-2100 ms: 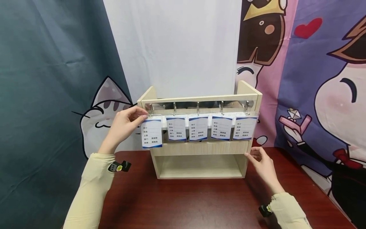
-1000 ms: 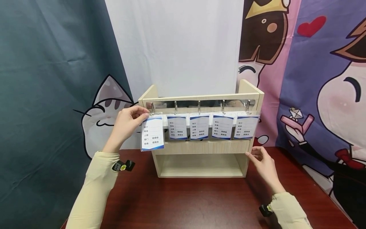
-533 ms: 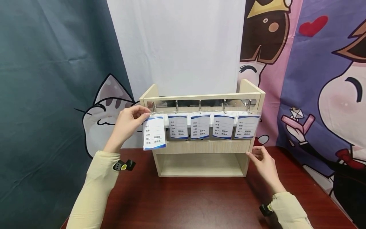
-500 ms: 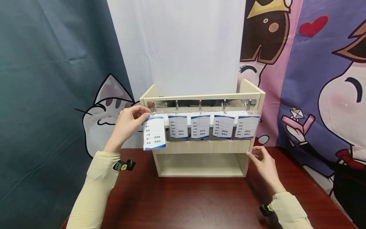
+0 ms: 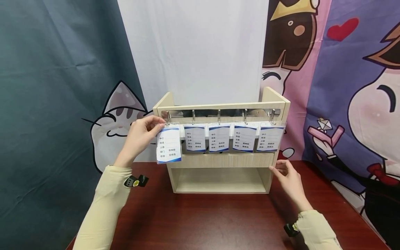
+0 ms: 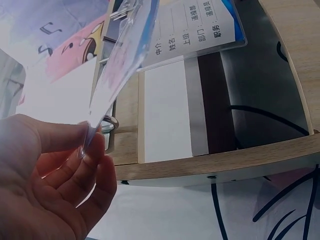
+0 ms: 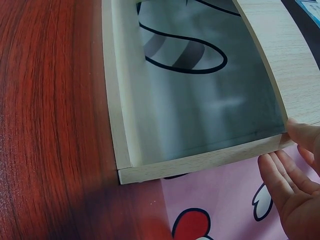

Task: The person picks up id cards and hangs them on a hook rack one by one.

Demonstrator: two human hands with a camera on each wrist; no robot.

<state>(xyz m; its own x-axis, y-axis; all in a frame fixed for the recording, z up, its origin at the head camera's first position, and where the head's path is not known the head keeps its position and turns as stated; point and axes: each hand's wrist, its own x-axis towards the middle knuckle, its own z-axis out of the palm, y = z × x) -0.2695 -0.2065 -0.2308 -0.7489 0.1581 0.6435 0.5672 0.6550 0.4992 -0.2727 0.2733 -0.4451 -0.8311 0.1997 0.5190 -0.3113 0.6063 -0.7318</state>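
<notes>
My left hand [image 5: 141, 136] pinches the upper left corner of a clear-sleeved ID badge [image 5: 169, 146] between thumb and fingertips. That badge is at the leftmost metal hook [image 5: 168, 118], standing out from the rack at an angle in the left wrist view. Whether the hook passes through its slot I cannot tell. Several matching badges hang to its right, including the badge [image 5: 219, 139] in the middle. Low on the right side of the pale wooden rack [image 5: 218, 161], my right hand [image 5: 289, 178] holds the side panel, thumb at the front edge and fingers against the outer face.
The rack stands on a dark red-brown wooden table [image 5: 200, 222]. A metal hook strip [image 5: 206, 113] runs along its upper front. Below is an open compartment [image 5: 220, 180]. Printed cartoon curtains [image 5: 331, 86] and a white cloth [image 5: 200, 52] hang behind.
The pinched badge swung slightly outward and then back, staying by the leftmost hook. The whole view shifted a little. Both hands keep their hold.
</notes>
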